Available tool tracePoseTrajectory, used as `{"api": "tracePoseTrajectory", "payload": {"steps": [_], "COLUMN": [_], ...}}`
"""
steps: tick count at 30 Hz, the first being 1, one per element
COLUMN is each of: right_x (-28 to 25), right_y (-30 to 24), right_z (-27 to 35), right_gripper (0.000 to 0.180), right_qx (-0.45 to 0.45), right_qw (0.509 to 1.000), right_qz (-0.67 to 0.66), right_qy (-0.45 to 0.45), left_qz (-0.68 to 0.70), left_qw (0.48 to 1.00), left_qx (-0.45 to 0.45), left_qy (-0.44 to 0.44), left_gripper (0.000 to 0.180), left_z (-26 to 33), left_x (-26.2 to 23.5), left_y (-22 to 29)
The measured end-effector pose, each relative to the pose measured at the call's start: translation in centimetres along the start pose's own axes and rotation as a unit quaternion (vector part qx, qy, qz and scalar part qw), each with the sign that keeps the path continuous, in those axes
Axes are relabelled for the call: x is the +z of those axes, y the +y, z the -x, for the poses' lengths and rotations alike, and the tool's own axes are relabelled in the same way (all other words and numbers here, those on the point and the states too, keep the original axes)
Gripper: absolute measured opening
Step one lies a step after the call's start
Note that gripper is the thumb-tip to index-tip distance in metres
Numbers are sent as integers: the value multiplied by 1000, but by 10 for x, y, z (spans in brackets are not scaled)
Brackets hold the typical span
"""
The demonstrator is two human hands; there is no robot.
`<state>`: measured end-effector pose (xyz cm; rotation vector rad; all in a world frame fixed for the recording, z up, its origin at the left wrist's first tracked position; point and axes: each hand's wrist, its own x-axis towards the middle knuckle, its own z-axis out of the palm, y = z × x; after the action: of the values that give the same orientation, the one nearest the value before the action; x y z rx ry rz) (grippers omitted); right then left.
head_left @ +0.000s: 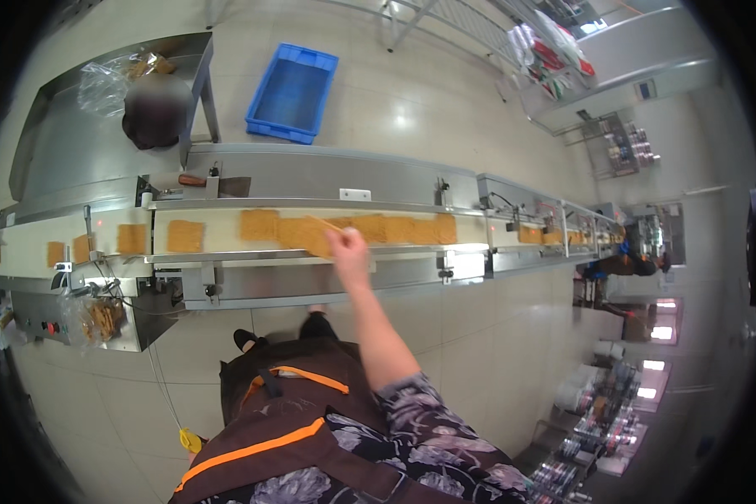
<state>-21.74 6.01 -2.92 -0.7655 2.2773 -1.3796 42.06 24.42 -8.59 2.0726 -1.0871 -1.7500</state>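
My right hand (349, 254) reaches over the conveyor belt (470, 231), its fingers pinched on a thin, pale-brown stick (323, 223). Beneath the stick lie flat, square golden-brown food sheets (298, 235), several overlapping in a row that runs to the right. Left of the row, a single sheet (185, 236) rests apart on the belt. At the lower left, a sliver of what looks like my left hand (192, 457) shows beside a small yellow object (191, 439). My body hides its fingers, so its grip cannot be made out.
A blue crate (292, 92) is on the floor beyond the belt. At the far left, a person (153, 124) is by a metal table (50, 134) with clear bags. A wooden-handled scraper (195, 181) lies on the ledge. Near left stands a control box (50, 328); another person (626, 265) is far right.
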Motion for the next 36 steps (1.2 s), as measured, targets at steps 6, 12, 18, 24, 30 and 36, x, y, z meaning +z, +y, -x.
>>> {"api": "tracePoseTrajectory", "payload": {"steps": [6,12,18,24,30,36], "right_x": [-60,-27,-267,-560,-617,-843], "right_y": [35,70,117,299,276,318], "right_z": [-80,-194,-183,-218,-242,-304], "right_gripper": [31,38,21,25,18,20], "right_qx": [129,0,-260,22,19,-15], "right_qw": [973,988,948,816,805,767], "right_qz": [-192,93,55,458,482,431], "right_qy": [-19,-126,174,352,347,474], "left_qz": [-2,-19,46,-44,-45,-66], "left_qw": [996,988,961,942,915,916], "left_qx": [75,111,56,-11,259,41], "left_qy": [45,106,266,331,305,395], "left_gripper": [14,19,27,39,35,34], "left_z": [52,33,44,12,60,79], "left_x": [137,271,315,283,352,439], "left_y": [183,213,186,173,153,190]}}
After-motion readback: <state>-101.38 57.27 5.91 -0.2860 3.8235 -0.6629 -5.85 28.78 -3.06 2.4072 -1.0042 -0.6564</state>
